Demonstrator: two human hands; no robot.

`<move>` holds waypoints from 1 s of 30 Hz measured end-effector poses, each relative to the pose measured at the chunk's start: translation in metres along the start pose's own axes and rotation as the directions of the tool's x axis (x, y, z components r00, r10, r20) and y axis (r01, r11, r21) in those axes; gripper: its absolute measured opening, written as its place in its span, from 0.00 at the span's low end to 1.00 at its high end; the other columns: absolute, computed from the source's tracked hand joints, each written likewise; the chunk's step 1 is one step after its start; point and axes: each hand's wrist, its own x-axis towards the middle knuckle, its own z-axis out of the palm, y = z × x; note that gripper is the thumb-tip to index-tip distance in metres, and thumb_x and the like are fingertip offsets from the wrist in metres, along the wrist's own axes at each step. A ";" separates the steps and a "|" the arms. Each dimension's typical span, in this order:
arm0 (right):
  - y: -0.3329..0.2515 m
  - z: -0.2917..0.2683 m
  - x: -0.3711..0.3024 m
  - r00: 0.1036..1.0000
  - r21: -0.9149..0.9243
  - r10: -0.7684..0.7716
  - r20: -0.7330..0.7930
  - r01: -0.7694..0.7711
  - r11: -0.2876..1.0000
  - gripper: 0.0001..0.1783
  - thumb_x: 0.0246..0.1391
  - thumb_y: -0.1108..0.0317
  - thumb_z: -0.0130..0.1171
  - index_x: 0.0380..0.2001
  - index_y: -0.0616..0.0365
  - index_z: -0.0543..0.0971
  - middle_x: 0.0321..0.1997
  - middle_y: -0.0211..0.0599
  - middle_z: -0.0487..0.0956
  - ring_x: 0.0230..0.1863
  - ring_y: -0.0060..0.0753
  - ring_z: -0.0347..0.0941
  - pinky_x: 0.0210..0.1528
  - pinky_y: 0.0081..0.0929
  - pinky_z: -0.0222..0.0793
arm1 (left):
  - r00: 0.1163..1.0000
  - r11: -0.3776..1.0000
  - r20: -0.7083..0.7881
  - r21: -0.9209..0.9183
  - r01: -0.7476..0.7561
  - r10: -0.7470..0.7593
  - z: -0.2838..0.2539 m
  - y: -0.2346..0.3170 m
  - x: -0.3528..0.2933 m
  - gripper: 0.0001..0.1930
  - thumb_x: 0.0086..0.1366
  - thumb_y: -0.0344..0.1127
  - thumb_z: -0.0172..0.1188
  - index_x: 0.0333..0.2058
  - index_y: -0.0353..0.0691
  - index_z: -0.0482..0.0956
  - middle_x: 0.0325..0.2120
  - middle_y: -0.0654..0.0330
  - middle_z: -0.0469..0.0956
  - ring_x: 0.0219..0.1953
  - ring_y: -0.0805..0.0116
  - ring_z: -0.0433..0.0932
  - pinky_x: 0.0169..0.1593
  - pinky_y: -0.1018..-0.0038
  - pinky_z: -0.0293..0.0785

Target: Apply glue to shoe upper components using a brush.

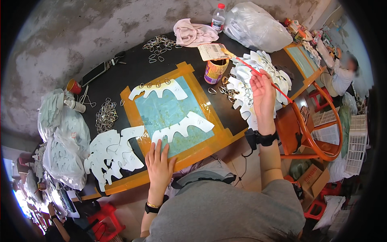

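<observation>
My right hand (263, 90) grips a long brush with a red handle (246, 64). Its bristle end is over a yellow and purple can (214, 71), beside a card (211, 52) at the can's top. My left hand (158, 163) lies open, fingers stretched out, fingertips at the lower left end of a white toothed cutout (189, 126). That cutout lies on a blue-green sheet (169, 109) framed with orange tape. Farther up the sheet is another white toothed cutout (171, 90) with several metal rings (158, 83) along its upper edge.
White cutouts are piled at left (115, 151) and right (262, 80). Loose metal rings (107, 116) lie nearby. Plastic bags (66, 149), a pink cloth (194, 33) and a bottle (218, 19) edge the dark table. An orange chair (296, 129) stands right; another person (344, 78) sits beyond.
</observation>
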 end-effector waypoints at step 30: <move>0.075 0.084 -0.152 0.685 -0.448 0.093 0.723 0.363 0.817 0.07 0.60 0.81 0.51 0.42 0.65 0.70 0.39 0.49 0.78 0.34 0.33 0.75 0.39 0.27 0.72 | 0.980 0.987 -0.150 -0.106 0.118 -0.134 0.001 -0.025 0.006 0.22 0.58 0.42 0.64 0.50 0.41 0.75 0.53 0.62 0.72 0.56 0.62 0.67 0.54 0.63 0.63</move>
